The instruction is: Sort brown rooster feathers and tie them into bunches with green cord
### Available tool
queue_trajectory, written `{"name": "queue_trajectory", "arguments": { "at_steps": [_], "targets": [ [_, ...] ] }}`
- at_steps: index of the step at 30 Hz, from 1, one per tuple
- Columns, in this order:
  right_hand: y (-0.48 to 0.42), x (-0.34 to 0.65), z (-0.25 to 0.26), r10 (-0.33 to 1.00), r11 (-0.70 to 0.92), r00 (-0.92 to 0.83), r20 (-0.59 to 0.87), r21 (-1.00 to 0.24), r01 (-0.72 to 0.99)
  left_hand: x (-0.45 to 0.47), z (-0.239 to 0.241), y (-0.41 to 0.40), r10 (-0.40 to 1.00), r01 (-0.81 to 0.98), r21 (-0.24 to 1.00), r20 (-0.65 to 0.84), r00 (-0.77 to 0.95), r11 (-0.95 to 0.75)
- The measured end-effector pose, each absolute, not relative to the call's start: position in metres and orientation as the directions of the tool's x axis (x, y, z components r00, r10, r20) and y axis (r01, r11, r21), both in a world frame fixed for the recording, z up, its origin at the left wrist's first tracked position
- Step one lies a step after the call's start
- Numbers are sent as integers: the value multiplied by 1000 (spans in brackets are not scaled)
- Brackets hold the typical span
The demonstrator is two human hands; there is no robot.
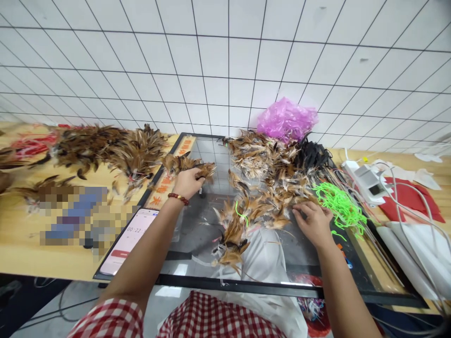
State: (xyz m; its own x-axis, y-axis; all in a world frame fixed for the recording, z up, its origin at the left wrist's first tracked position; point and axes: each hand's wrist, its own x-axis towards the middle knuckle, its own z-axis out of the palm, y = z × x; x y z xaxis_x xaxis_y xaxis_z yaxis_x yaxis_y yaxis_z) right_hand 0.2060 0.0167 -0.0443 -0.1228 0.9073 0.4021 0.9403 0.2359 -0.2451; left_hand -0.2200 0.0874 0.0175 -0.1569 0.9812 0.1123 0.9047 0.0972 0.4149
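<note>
My left hand (190, 183), with a beaded bracelet at the wrist, is closed round a bunch of brown feathers (207, 170) over the left side of the dark glass panel (197, 225). More brown feathers lie just above its knuckles. My right hand (313, 219) is at the right edge of a loose feather pile (278, 192), its thumb and forefinger slightly apart and nothing visible between them. Beside it lies a tangle of bright green cord (340, 206). A small feather cluster with a green tie (241, 213) rests between my hands.
A pink plastic bag (287, 118) and black feathers (312, 155) sit at the back. Large feather bundles (137, 152) cover the wooden table at left. A phone (128, 241) showing a timer lies on the panel's left edge. White cables and a white device (369, 183) are at right.
</note>
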Motion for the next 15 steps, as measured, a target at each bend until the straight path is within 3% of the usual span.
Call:
{"name": "queue_trajectory", "arguments": {
  "at_steps": [3,8,10,15],
  "targets": [
    [17,207,-45,908,235,-121,402,-248,940,-257,34,77,953,801,577,124,-278,159],
    [17,207,-47,909,235,-120,400,-251,939,-325,51,75,867,807,440,112,-485,394],
    [17,207,-48,909,228,-111,402,-256,939,-335,47,78,854,784,440,67,-516,439],
    [18,208,-49,910,227,-108,401,-264,937,-323,31,78,907,777,543,64,-416,318]
  ]
}}
